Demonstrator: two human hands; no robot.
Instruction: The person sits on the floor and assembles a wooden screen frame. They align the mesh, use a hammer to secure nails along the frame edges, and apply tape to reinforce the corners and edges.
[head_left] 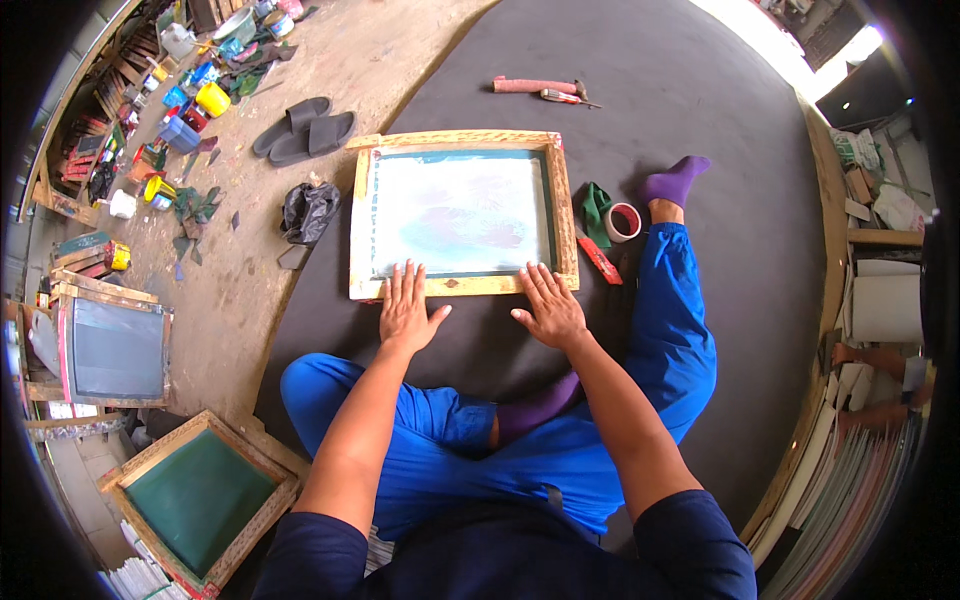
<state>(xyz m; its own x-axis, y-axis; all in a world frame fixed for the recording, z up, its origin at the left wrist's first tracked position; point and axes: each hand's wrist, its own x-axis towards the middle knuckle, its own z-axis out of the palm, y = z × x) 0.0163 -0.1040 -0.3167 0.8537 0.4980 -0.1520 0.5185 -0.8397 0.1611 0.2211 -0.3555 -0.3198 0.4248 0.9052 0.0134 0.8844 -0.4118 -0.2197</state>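
A wooden-framed printing screen (460,287) lies flat on the dark surface in front of me. Its pale mesh (455,210) has whitish and light blue smears, with a dark teal border along the edges. My left hand (405,310) rests with spread fingers on the near rail, left of its middle. Toward the right end of that same rail, my right hand (553,308) lies open, fingertips on the wood. Neither hand grips anything. Just right of the frame are a red utility knife (599,258), a roll of tape (624,222) and a green cloth (594,213).
A hammer (535,86) and a screwdriver (568,98) lie beyond the frame. Black sandals (312,132) and a crumpled black bag (310,212) are to the left. Paint containers (212,99) crowd the far-left floor. Another framed green screen (200,500) leans at lower left.
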